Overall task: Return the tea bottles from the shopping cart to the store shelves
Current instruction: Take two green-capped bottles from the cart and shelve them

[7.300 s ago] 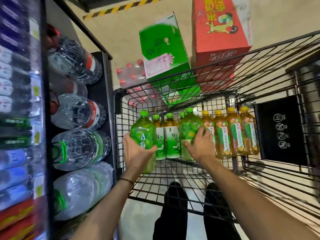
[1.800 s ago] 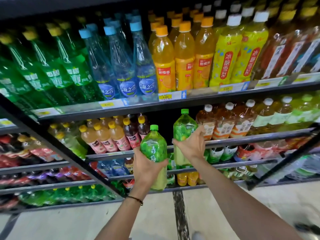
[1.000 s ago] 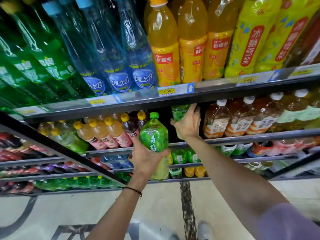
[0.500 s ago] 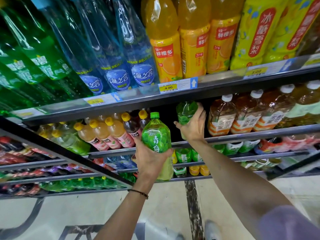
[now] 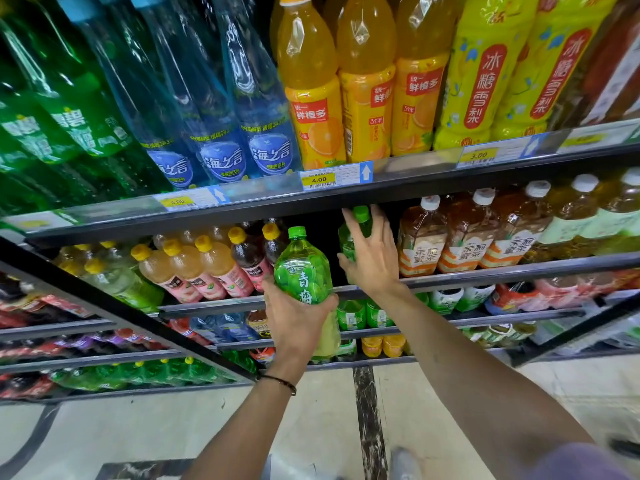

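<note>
Middle shelf [image 5: 519, 268]: a green tea bottle [image 5: 348, 242] of pale green drink sits in the gap beside amber tea bottles [image 5: 464, 237], my right hand [image 5: 372, 261] fingers wrapped round its shoulder. My left hand [image 5: 298, 323] grips a second green bottle [image 5: 303, 271], full, just before the shelf.

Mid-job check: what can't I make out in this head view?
1. Right bottle: head view, body and base hidden by the right hand; seated on the shelf or not, cannot tell.
2. Left bottle: lower label covered by the left hand.
3. Cart: outside the frame.
4. Far-left price tag: blurred.
</note>
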The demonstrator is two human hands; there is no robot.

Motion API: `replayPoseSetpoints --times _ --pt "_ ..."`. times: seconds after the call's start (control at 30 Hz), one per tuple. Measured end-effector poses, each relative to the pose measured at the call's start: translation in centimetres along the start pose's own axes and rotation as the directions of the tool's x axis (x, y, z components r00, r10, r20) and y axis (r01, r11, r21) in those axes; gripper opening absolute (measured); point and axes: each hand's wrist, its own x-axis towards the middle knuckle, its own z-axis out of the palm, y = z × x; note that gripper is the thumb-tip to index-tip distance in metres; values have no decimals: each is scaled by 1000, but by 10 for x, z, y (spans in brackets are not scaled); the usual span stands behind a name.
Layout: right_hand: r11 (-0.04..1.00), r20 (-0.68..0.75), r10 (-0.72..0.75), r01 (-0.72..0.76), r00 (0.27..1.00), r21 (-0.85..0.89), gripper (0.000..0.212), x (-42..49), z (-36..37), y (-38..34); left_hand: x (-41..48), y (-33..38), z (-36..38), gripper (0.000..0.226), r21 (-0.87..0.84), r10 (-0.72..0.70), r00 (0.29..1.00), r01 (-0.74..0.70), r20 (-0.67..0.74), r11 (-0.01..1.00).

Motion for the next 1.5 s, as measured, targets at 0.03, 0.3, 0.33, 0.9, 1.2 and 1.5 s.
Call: replayPoseSetpoints --times 0.03,0.3,0.33,0.9,1.2,1.5 --pt "999 37 -15 16 999 -38 90 0 -2 1 -2 1 2 99 -4 2 1000 -3 -18 1000" --pt "991 83 47 -36 995 -129 81 -1 -16 12 -8 -2 14 95 1 -7 1000 7 -24 1000" --pt "990 93 52 -39 994 -136 81 -1 -17 13 -8 -2 15 95 2 -9 1000 9 -26 1000" --pt "955 376 4 108 926 -276 73 -111 -10 85 -7 10 46 96 -231 141 985 -160 -96 960" --pt "914 523 -11 221 852 -341 88 -112 -6 120 25 11 84 109 -434 186 961 -259 -205 863" --pt "936 437 -42 189 899 -298 96 -111 5 134 49 -15 120 115 -604 237 963 -264 -127 752"
